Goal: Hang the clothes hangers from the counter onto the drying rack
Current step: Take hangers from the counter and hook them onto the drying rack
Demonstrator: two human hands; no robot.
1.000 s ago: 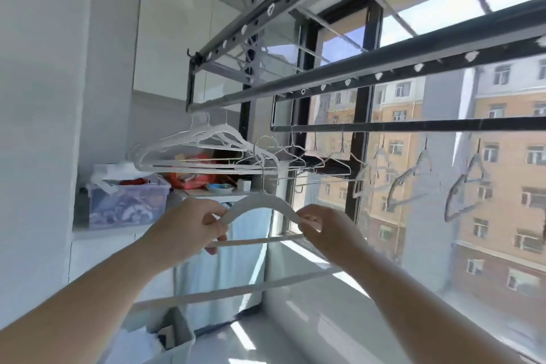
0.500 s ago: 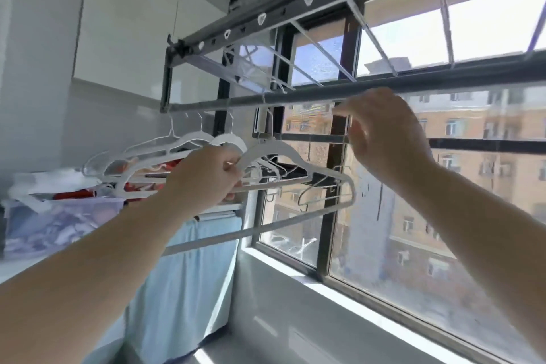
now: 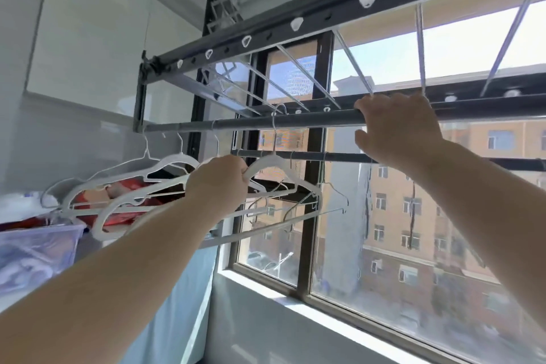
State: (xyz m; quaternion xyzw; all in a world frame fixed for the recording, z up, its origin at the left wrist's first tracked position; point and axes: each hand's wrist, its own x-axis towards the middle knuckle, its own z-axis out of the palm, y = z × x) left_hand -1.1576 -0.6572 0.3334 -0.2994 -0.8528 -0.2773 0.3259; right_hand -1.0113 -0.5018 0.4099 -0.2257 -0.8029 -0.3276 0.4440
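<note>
Head view: the left hand (image 3: pixel 218 183) grips a white hanger (image 3: pixel 267 163) by its shoulder, fingers curled round it. The hanger's wire hook rises just right of the grip and loops over the rod (image 3: pixel 251 125). Further right, the right hand (image 3: pixel 396 130) clasps the same rod. Left of the left hand hang other hangers (image 3: pixel 165 164)

Views: one wide-angle camera, worn on the person's head.
Facing: forward and tilted up, from below the drying rack (image 3: pixel 266 124) toward the window (image 3: pixel 305 245) behind it.
Nearness: close; the rack's bars span the upper frame, with the left hand (image 3: pixel 218 183) near centre and the right hand (image 3: pixel 396 127) upper right.
Lower edge: both forearms (image 3: pixel 118 275) enter from the bottom corners.
Left edge: wall and desk (image 3: pixel 87 247).
</note>
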